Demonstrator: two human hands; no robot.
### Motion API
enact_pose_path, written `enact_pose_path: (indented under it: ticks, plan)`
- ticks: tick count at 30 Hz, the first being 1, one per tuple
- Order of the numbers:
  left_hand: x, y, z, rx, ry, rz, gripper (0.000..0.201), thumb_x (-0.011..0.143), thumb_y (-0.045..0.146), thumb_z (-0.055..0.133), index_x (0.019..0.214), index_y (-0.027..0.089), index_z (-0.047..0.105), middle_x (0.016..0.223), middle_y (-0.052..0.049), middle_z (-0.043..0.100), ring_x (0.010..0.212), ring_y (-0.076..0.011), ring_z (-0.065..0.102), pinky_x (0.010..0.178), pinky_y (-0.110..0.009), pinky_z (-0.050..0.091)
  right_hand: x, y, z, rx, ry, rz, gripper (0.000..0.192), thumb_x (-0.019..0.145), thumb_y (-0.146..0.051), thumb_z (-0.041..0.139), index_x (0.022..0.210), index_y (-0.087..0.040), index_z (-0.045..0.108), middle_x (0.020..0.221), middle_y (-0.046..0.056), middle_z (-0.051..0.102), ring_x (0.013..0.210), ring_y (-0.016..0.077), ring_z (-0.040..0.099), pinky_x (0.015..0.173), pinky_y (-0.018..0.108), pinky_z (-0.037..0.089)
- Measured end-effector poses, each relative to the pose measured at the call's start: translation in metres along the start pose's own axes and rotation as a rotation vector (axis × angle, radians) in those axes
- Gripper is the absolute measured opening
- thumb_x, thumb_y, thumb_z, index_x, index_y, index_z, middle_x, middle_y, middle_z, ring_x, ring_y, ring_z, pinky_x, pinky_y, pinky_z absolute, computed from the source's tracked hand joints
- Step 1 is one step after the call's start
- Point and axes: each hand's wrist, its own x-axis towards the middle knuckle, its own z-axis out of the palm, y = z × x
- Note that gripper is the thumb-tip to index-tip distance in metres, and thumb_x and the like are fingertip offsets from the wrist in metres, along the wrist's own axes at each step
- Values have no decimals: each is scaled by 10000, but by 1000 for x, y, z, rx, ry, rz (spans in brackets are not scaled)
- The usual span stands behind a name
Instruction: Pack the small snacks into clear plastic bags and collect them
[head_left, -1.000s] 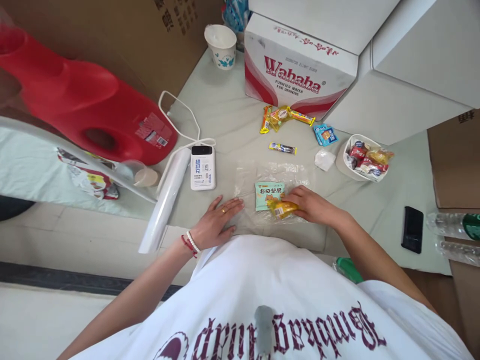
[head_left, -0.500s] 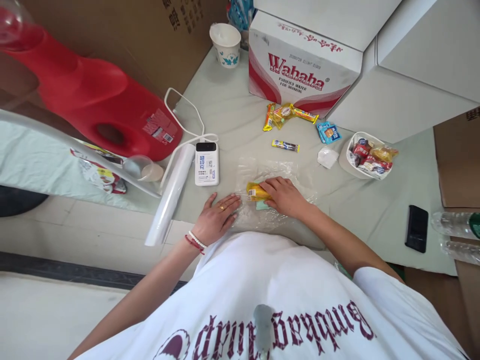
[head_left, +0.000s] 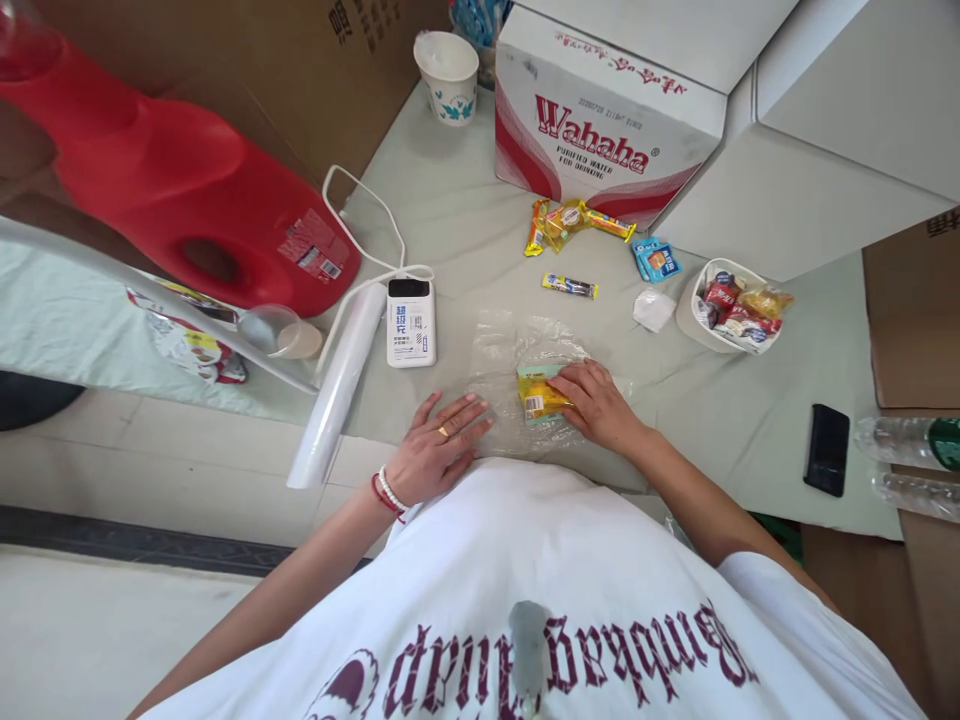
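Observation:
Near the table's front edge lies a sheet of clear plastic film (head_left: 495, 340). My left hand (head_left: 442, 440) rests palm down at the film's left side, fingers stretched and holding nothing. My right hand (head_left: 600, 405) grips the right end of a yellow snack packet (head_left: 541, 402) with a white barcode label; its fingers hide that end. Under the packet is a flat pale green piece (head_left: 536, 372), showing along the far edge. Whether the packet is fixed to it I cannot tell. Just beyond the film lies a small snack stick (head_left: 570, 287).
A white power bank (head_left: 411, 325) with a cable and a film roll (head_left: 334, 400) lie left, near a big red jug (head_left: 217, 220). Snack packets (head_left: 568, 222) lie before the Wahaha box (head_left: 600, 120). Right are a tub of snacks (head_left: 709, 320) and a phone (head_left: 827, 450).
My right hand has moved the yellow packet rightward over the film. More of the pale green piece shows at its far side. My left hand stays on the film.

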Motion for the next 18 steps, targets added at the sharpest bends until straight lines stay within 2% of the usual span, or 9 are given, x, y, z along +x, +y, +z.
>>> enact_pose_path:
  ticks: [3, 6, 9, 11, 13, 14, 16, 18]
  plan:
    - [-1, -6, 0, -70, -112, 57, 650, 969, 447, 609, 1574, 273, 444, 1569, -130, 553, 1497, -306, 473, 1316, -566, 108, -9, 0, -3, -19, -46, 17, 596, 998, -349, 604, 1555, -214, 440, 1497, 191, 523, 1433, 342, 431, 1227, 651, 259]
    - [-4, -16, -8, -172, -149, 71, 681, 967, 397, 559, 1599, 220, 377, 1584, -163, 527, 1512, -301, 453, 1313, -563, 138, -31, -5, -13, 15, -25, 22, 756, 983, -530, 609, 1616, -216, 340, 1629, 199, 392, 1506, 353, 358, 1248, 658, 238]
    - [-7, -20, -16, -242, -198, 94, 613, 916, 304, 534, 1522, 224, 473, 1625, -150, 476, 1542, -299, 407, 1312, -569, 167, -66, -11, -13, 30, 9, 5, 804, 936, -621, 642, 1596, -235, 394, 1547, 179, 506, 1478, 362, 400, 1252, 679, 231]
    - [-6, -19, -17, -216, -227, 93, 509, 895, 278, 569, 1403, 252, 596, 1620, -124, 490, 1551, -310, 389, 1309, -592, 166, -86, -15, -4, 5, 53, 40, 602, 970, -484, 653, 1497, -220, 535, 1342, 161, 656, 1397, 347, 485, 1233, 671, 282]
    - [-3, -16, -12, -195, -205, 66, 315, 916, 251, 584, 1203, 275, 713, 1518, -89, 610, 1526, -299, 431, 1298, -598, 199, -97, -17, 5, 20, 122, 106, 332, 1003, -287, 607, 1321, -219, 672, 1078, 118, 729, 1284, 313, 564, 1177, 622, 384]
    - [-1, -15, -10, -211, -176, 50, 234, 931, 246, 583, 1101, 276, 742, 1428, -76, 683, 1499, -288, 470, 1288, -593, 232, -99, -18, 7, 56, 156, 133, 258, 1004, -226, 585, 1229, -225, 712, 980, 99, 730, 1235, 299, 586, 1132, 587, 435]
    - [6, -12, -7, -295, -87, -2, 174, 952, 251, 576, 970, 269, 749, 1231, -64, 778, 1429, -270, 551, 1262, -574, 305, -96, -18, 3, 171, 211, 158, 178, 997, -207, 589, 1091, -240, 737, 905, 78, 721, 1170, 281, 603, 1036, 521, 502]
    - [17, -11, -8, -389, 14, -79, 174, 961, 282, 573, 966, 262, 746, 1105, -67, 802, 1364, -267, 606, 1240, -559, 355, -87, -16, -11, 289, 252, 177, 110, 989, -257, 626, 1017, -251, 732, 905, 70, 715, 1136, 271, 606, 978, 479, 520]
